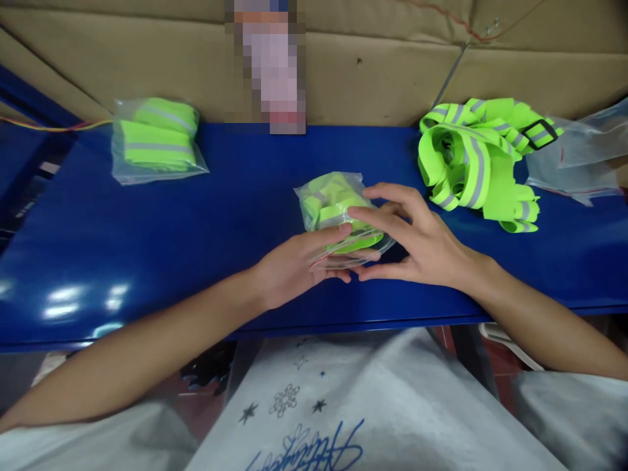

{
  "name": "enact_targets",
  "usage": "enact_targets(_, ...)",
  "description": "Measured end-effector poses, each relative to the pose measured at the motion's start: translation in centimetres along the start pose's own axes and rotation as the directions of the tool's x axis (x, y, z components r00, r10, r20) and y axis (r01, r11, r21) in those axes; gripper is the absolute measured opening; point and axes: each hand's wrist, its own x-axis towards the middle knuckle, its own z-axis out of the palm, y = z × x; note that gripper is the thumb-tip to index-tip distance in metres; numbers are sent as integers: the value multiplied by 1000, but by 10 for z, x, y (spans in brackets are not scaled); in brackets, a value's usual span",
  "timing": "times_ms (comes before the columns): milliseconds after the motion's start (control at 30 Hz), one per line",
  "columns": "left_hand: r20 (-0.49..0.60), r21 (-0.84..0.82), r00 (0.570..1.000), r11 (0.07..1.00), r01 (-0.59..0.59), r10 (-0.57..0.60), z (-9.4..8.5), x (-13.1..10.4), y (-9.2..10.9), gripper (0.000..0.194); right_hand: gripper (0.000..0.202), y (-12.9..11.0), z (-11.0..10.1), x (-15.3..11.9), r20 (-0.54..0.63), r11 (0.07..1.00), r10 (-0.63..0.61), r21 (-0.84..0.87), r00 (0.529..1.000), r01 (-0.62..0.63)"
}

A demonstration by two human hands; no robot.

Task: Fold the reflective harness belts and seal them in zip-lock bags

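A clear plastic bag with a folded neon-green strap and grey reflective stripe inside is near the middle of the blue table. My left hand grips its near edge, thumb on top and fingers beneath the plastic. My right hand is at the bag's right side, its fingers spread and curved around the bag, fingertips at the plastic. Farther right lies a loose heap of neon-green reflective straps with a black buckle. Another bag with a folded green strap rests at the back left.
Clear plastic bags lie at the right beyond the straps. Brown cardboard stands along the back of the blue table. A yellow and red wire runs at the far left. Below the front edge is a tiled floor.
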Motion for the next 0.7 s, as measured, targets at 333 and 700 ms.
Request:
enact_targets(333, -93, 29, 988, 992, -120, 123, 4, -2, -1, 27, 60, 3, 4, -2, -32, 980, -100, -178, 994, 93)
enact_targets(700, 112, 302, 994, 953, -24, -10, -7, -12, 31, 73, 33, -12, -13, -1, -254, 997, -59, 38, 965, 71)
